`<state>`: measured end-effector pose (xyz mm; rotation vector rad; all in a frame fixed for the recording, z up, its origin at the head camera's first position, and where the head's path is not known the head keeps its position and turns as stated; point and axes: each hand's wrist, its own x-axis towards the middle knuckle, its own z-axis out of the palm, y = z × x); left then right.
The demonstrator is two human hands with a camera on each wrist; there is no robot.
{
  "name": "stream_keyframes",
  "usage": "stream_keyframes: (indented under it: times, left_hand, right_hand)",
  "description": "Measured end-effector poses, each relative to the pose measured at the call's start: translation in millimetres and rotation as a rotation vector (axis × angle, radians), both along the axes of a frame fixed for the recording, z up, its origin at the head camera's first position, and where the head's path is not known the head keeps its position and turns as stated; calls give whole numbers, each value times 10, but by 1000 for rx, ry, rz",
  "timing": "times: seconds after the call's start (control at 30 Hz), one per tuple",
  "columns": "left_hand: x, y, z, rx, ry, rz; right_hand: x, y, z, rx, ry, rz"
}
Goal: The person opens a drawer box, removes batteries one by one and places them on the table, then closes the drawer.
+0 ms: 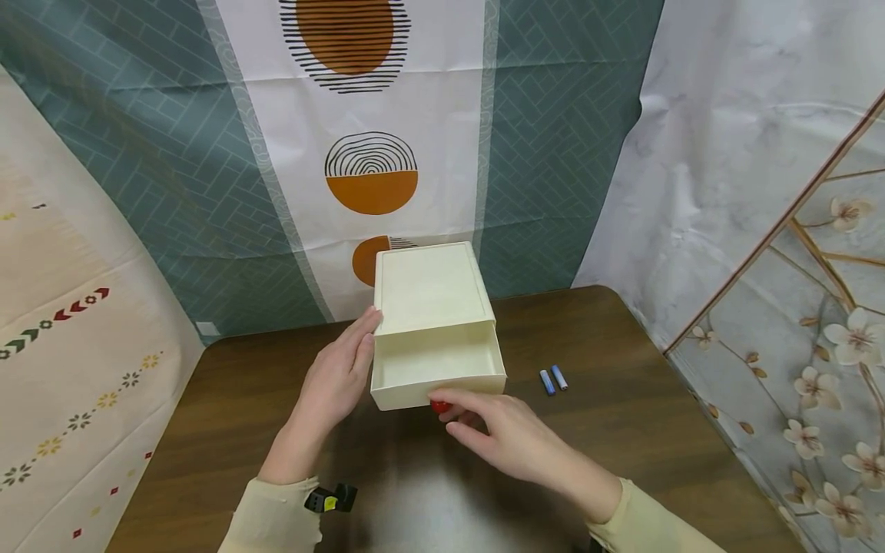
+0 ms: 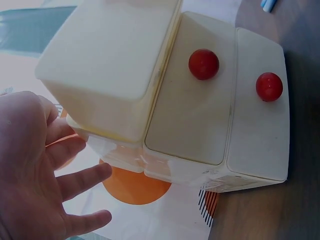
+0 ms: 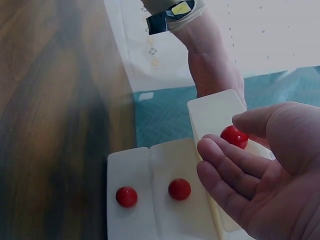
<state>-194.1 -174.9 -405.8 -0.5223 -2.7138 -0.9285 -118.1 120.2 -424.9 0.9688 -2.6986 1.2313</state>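
Observation:
A cream drawer unit (image 1: 435, 288) stands on the table with its top drawer (image 1: 439, 392) pulled out; no contents show inside. My left hand (image 1: 339, 372) rests fingertips against the unit's left side, its fingers mostly straight in the left wrist view. At the top drawer's front, my right hand (image 1: 512, 434) is around the red round knob (image 3: 234, 136). Its index finger reaches over the knob while the thumb appears apart from it, so no firm pinch shows. Two lower drawers, each with a red knob (image 2: 204, 64), look closed in the wrist views.
Two small blue-and-white batteries (image 1: 553, 379) lie on the brown wooden table (image 1: 622, 430) right of the unit. A patterned cloth (image 1: 553, 153) hangs behind the table, with more hangings at both sides. A dark device is strapped at the left wrist (image 1: 330, 499).

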Motion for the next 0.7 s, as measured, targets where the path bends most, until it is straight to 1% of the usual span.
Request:
stream_keyframes:
  times: [0.17, 0.4, 0.7]
  left_hand:
    - [0, -4, -4, -1, 9, -7]
    - [-2, -6, -7, -1, 8, -4]
    - [6, -6, -14, 14, -3, -7]
  right_hand:
    - [-61, -7, 18, 6, -6, -24]
    - [-154, -31, 35, -4, -20, -38]
    - [-266, -72, 44, 1, 22, -61]
